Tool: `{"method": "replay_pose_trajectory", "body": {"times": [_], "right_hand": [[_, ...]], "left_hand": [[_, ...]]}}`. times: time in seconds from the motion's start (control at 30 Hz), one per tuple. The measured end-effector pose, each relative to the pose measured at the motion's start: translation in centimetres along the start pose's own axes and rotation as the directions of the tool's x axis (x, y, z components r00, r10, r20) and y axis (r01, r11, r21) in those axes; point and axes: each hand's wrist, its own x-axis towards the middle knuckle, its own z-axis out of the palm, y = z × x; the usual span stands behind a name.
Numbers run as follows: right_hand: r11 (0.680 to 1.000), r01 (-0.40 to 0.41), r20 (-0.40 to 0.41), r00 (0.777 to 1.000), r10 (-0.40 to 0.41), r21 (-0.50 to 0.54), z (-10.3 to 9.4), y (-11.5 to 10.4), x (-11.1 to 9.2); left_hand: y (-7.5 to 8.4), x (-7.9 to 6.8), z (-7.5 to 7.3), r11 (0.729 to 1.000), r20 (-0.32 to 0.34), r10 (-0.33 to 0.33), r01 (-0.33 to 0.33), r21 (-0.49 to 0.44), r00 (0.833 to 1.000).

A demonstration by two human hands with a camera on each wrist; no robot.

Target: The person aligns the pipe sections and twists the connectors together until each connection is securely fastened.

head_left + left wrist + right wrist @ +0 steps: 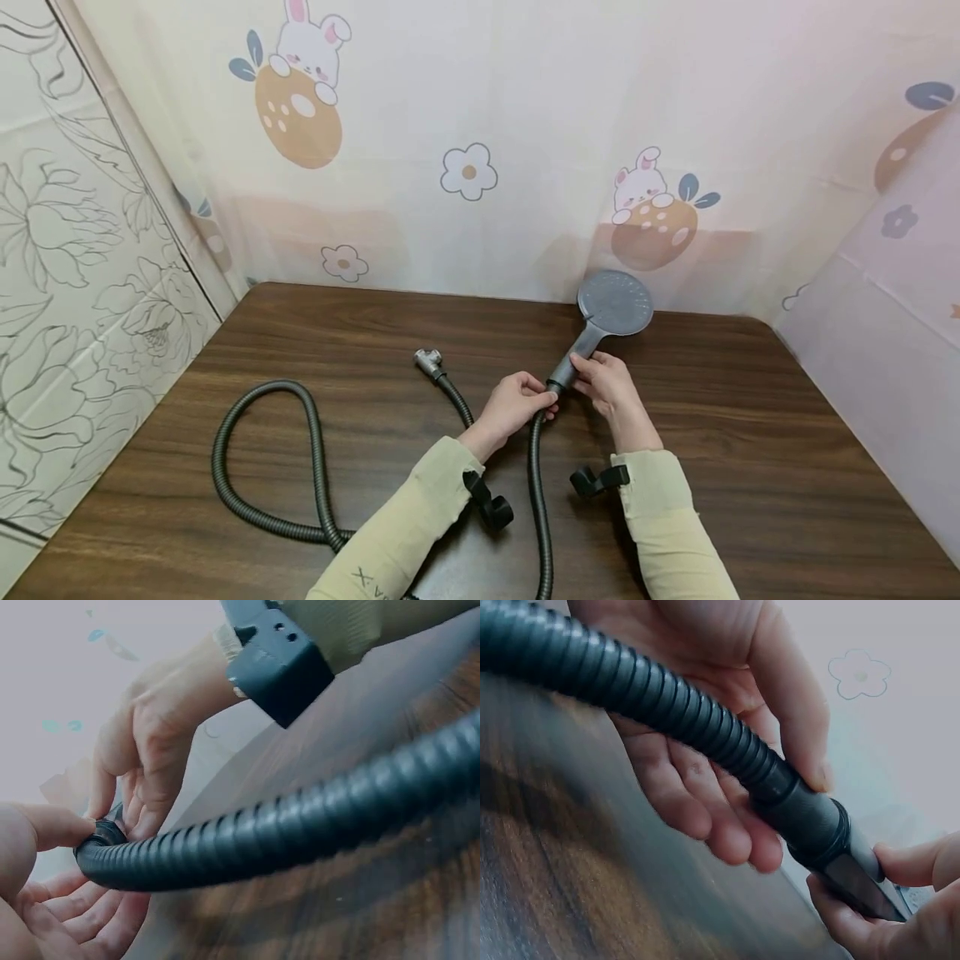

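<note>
A grey shower head point(615, 302) with a round face lies at a slant near the table's back edge. My right hand point(606, 385) grips its handle point(576, 357) between thumb and fingers. At the handle's lower end, my left hand point(517, 404) pinches the hose connector point(802, 817), a dark smooth collar that sits right against the handle. From there the ribbed dark hose point(537, 492) runs down toward the front edge. In the left wrist view the hose point(300, 832) crosses in front of both hands.
The hose loops on the left side of the table point(750, 433). Its other end carries a metal elbow fitting point(429, 362), left of my left hand. A patterned curtain point(465, 100) hangs behind the table. Black camera mounts point(491, 504) stick out from both wrists.
</note>
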Motion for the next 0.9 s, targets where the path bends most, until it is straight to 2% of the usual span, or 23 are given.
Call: {"method": "replay_pose_trajectory", "body": {"times": [0.23, 0.33, 0.63, 0.9], "right_hand": [[0.994, 0.023, 0.025, 0.999, -0.021, -0.104, 0.1, 0.2, 0.0], [0.989, 0.033, 0.034, 0.999, -0.028, -0.145, 0.1, 0.4, -0.1], [0.989, 0.009, 0.004, 1.0, -0.008, -0.15, -0.1, 0.8, -0.4], [0.985, -0.031, -0.028, 0.999, 0.027, -0.17, -0.2, 0.9, -0.4]], "left_hand": [[0.4, -0.8, 0.3, 0.982, -0.012, 0.001, 0.001, 0.188, 1.0], [0.7, -1.2, 0.4, 0.972, -0.011, 0.003, 0.0, 0.234, 1.0], [0.9, -1.5, 0.6, 0.968, -0.009, -0.036, 0.037, 0.249, 0.999], [1.0, -1.6, 0.8, 0.969, -0.002, -0.043, 0.042, 0.242, 0.999]]}}
